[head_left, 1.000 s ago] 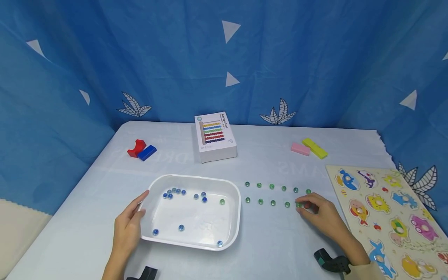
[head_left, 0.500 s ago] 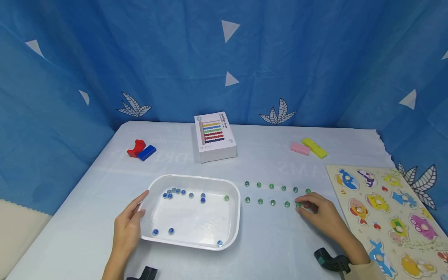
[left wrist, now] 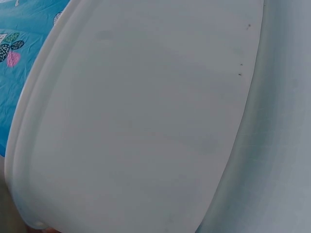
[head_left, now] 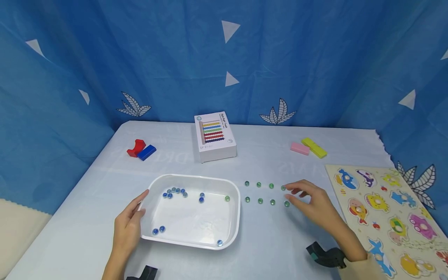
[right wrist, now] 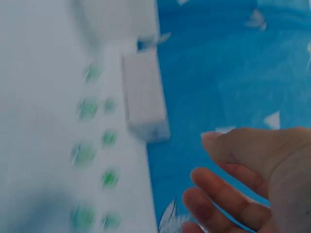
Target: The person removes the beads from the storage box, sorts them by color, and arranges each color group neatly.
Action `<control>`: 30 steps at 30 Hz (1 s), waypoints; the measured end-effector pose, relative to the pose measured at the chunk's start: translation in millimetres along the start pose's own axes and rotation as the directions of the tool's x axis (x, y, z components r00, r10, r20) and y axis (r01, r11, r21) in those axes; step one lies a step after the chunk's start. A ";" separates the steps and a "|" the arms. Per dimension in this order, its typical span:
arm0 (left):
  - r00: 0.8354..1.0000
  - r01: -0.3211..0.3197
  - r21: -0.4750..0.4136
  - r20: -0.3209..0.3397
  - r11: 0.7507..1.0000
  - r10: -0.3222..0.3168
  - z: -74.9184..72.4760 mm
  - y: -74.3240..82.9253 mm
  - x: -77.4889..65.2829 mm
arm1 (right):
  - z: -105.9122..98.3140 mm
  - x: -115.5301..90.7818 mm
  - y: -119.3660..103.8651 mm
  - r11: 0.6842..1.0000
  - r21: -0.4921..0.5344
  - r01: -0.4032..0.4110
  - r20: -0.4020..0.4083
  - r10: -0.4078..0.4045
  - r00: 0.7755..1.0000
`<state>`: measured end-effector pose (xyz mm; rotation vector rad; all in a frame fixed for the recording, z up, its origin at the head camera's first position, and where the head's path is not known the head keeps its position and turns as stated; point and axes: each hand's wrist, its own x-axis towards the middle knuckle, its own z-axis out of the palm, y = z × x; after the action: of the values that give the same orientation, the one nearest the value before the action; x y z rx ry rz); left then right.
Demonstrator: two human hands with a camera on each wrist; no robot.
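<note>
My left hand (head_left: 127, 227) grips the left rim of a white plastic tray (head_left: 189, 243), fingers behind and thumb on the near side. Several blue marbles (head_left: 170, 196) and one green marble (head_left: 227, 198) lie inside the tray. In the left wrist view the tray's outer surface (left wrist: 136, 121) fills most of the picture. To the tray's right, green marbles (head_left: 271, 186) form two rows on the table. My right hand (head_left: 316, 204) is over their right end, thumb and fingers apart; it hides the table beneath. In the right wrist view nothing shows between thumb and fingers (right wrist: 214, 187).
A white box with a bead-rack picture (head_left: 217, 140) stands behind the tray. Red (head_left: 137, 148) and blue blocks (head_left: 147, 152) lie at back left, pink (head_left: 300, 148) and yellow-green ones (head_left: 314, 147) at back right. A puzzle board (head_left: 381, 186) covers the right side. Blue curtain hangs behind.
My right hand has moved left and slightly up from the front row's end, its fingers spreading. Inside the tray two blue marbles have rolled left and the green one right. My left hand stays put.
</note>
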<state>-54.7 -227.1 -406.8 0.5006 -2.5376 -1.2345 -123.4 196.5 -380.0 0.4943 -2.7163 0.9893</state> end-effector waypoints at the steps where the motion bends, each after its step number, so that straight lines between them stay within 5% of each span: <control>1: 1.000 -0.001 0.001 -0.001 1.000 0.001 -0.2 0.2 -0.1 | 1.9 4.2 -9.8 0.999 0.037 -0.008 0.018 0.007 1.000; 7: 1.000 -0.009 -0.008 -0.002 1.000 0.009 3.1 -10.0 3.9 | 20.9 25.7 -58.6 0.977 0.214 -0.020 0.130 -0.009 0.991; 12: 1.000 -0.016 0.001 0.001 1.000 0.016 6.4 -25.3 10.6 | 35.9 33.8 -75.7 0.950 0.311 0.006 0.152 -0.056 0.987; 17: 1.000 0.020 -0.075 0.013 0.997 -0.020 0.6 -11.1 6.4 | 45.4 35.0 -83.0 0.938 0.347 -0.016 0.165 -0.045 0.985; 25: 1.000 0.019 -0.049 -0.001 0.999 -0.019 0.2 -0.2 1.8 | 52.2 38.9 -102.8 0.933 0.356 -0.062 0.209 -0.014 0.978; 30: 0.999 0.047 -0.052 0.030 0.998 -0.046 -3.1 7.5 -0.1 | 68.4 50.0 -122.3 0.944 0.304 -0.124 0.374 0.001 0.927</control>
<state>-54.9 -224.9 -399.0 0.5365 -2.5227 -1.3309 -128.6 52.0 -344.9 0.7191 -2.9155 1.5131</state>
